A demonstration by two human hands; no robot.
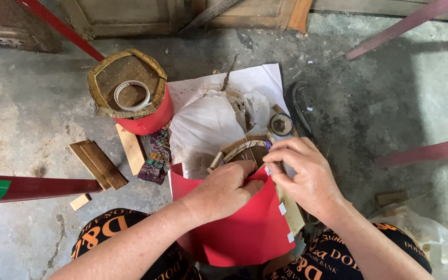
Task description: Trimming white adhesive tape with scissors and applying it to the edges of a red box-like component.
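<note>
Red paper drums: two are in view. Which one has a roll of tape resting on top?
The finished red drum standing up left, away from both hands; tape roll lies on its frame.

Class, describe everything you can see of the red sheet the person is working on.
The red sheet looks like thin, smooth card or paper, bright red, curved around a round woven frame. It sits over the person's lap, above the concrete floor. Small white tape pieces dot its right edge. The left hand presses its upper edge; the right hand pinches the edge beside it.
</note>
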